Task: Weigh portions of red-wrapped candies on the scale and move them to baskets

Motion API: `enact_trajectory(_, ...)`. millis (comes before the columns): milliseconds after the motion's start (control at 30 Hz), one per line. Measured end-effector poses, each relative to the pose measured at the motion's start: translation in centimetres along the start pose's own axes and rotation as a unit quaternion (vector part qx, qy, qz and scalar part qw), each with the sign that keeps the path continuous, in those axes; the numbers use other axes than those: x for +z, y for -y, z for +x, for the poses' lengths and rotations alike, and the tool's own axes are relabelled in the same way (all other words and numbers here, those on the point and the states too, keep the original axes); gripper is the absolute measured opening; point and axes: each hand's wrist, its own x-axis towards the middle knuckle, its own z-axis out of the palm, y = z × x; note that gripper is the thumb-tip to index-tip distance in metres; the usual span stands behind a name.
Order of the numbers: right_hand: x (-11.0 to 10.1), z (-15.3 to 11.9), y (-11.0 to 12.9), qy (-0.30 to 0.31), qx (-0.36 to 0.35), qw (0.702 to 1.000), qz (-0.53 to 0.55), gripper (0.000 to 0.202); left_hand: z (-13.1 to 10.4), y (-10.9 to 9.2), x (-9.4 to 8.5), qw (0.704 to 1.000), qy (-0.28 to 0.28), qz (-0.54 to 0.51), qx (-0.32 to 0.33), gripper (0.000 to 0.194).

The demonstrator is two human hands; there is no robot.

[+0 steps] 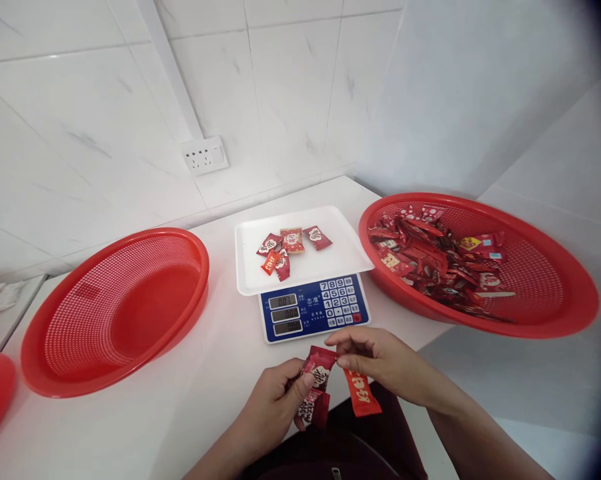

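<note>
Head view: left hand (275, 400) and right hand (380, 360) pinch wrapped sweets (320, 373) over the bench (215, 373) edge, where a loosened grip could drop one.

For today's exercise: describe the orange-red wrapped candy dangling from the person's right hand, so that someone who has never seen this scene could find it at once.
Start at the blue-fronted scale in the middle of the white counter and come straight toward the camera to the two hands. The right hand pinches a candy that hangs below its fingers. Unlike the darker red candies with white print in the left hand, it is a brighter orange-red.
</note>
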Motion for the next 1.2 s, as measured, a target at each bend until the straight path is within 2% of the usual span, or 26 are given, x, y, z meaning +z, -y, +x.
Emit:
enact_trajectory(133, -1.4, 1.8, 1.0, -0.140, -0.019, 0.990, -0.031, 0.023, -0.1, -0.2, -0.3, 0.999, -0.029, -0.014, 0.003, 0.038)
enact_trajectory(267, -3.1, 5.4, 2.6, -0.265, -0.054, 0.963, -0.015, 0.019, -0.5, -0.2, -0.6, 0.999, -0.044, -0.015, 0.007, 0.037)
enact_trajectory(333, -3.4, 6.8, 3.0, -0.283, -0.072, 0.956, -0.009, 0.025, -0.8, -0.1, -0.6, 0.999, -0.039, -0.014, 0.008, 0.037)
enact_trajectory(433, -3.1, 7.1, 3.1, -0.295, -0.116, 0.944, -0.089, 0.036, -1.1, 0.0, -0.5, 1.000, -0.026, -0.012, 0.009, 0.037)
enact_trajectory(500, -2.5, 5.7, 2.8, -0.277, -0.123, 0.943, -0.140, 0.035, -1.3, 0.2, -0.6, 1.000, -0.017, -0.007, 0.010, 0.037)
enact_trajectory(533, -2.1, 4.7, 2.6, -0.241, -0.112, 0.953, -0.145, 0.033, -1.4, 0.3, -0.6, 1.000, -0.011, -0.003, 0.008, 0.037)
enact_trajectory(600, -1.4, 2.5, 2.1, -0.111, -0.073, 0.984, -0.119, 0.032, -1.4, 0.5, -0.5, 1.000, -0.001, 0.012, 0.001, 0.038)
enact_trajectory(667, -0.7, 0.6, 1.6, 0.003, -0.038, 0.995, -0.097, 0.032, -1.2, 0.6, -0.4, 0.999, 0.008, 0.033, -0.008, 0.038)
enact_trajectory(733, -0.1, -0.8, 1.1, 0.057, -0.019, 0.994, -0.091, 0.029, -1.1, 0.6, 0.0, 0.998, 0.023, 0.054, -0.012, 0.039)
enact_trajectory(867, 0.7, -1.8, 0.4, 0.052, -0.002, 0.996, -0.072, 0.014, -0.6, 0.4, 0.9, 0.996, 0.059, 0.063, -0.014, 0.041)
enact_trajectory(1067, 0.6, -1.9, 0.1, 0.030, 0.007, 0.997, -0.071, 0.017, -0.6, 0.3, 1.1, 0.997, 0.069, 0.020, -0.023, 0.038)
enact_trajectory(1200, -0.2, -1.8, 0.0, -0.018, -0.002, 0.998, -0.058, 0.021, -0.8, 0.5, 0.6, 0.998, 0.053, -0.030, -0.017, 0.033)
